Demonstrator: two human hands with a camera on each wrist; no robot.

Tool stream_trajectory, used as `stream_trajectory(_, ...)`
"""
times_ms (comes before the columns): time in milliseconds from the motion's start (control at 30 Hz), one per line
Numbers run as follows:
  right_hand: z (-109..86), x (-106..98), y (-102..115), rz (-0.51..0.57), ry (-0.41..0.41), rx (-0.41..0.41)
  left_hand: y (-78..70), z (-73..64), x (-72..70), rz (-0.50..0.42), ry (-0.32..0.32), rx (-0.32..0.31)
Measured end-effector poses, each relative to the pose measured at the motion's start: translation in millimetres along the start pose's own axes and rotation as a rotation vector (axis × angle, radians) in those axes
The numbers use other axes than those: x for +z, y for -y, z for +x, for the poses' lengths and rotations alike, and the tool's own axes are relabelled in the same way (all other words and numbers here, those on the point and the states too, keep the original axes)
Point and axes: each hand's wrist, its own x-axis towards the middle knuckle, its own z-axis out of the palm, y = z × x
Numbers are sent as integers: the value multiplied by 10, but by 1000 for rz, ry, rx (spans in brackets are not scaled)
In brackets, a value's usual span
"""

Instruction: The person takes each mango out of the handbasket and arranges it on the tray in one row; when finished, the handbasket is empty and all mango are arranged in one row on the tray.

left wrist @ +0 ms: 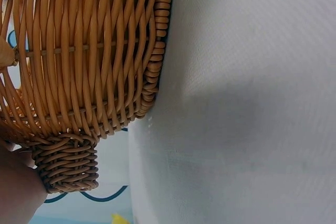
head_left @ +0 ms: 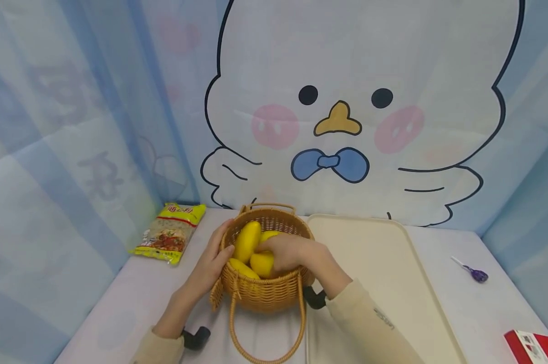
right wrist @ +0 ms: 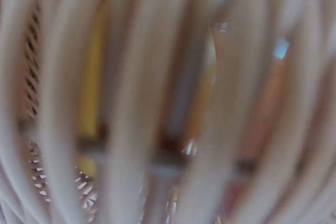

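Note:
A round wicker basket (head_left: 266,296) stands upright with several smooth, yellow, mango-like fruits (head_left: 247,241) inside. My left hand (head_left: 212,260) grips the basket's left side, its thumb at the rim. In the left wrist view, part of that hand (left wrist: 18,190) shows beside a woven lug on the basket wall (left wrist: 79,51). My right hand (head_left: 289,253) reaches in over the right rim, fingers bent around a yellow fruit (head_left: 261,264) near the middle; some of its fingers are hidden. Blurred wicker strands (right wrist: 147,93) fill the right wrist view, with yellow behind them.
A large cream tray (head_left: 360,242) lies right of the basket, partly under the right arm. At the back left is a yellow-ended food packet (head_left: 171,232). A purple lollipop (head_left: 476,273) and a red-and-white box (head_left: 533,346) lie at the right. The basket's handle (head_left: 266,360) hangs toward the front.

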Motion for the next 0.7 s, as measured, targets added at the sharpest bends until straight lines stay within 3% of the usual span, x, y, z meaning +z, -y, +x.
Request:
stream_trajectory(333, -121, -143, -48, -22, -150, -100, -18, 1, 14, -4, -3, 0)
stream_trajectory(567, -222, -255, -105, 75, -262, -117, -7, -5, 11, -6, -4, 20)
stream_trajectory(700, -305, -359, -140, 194, -286, -117, 10, -3, 7, -3, -1, 31)
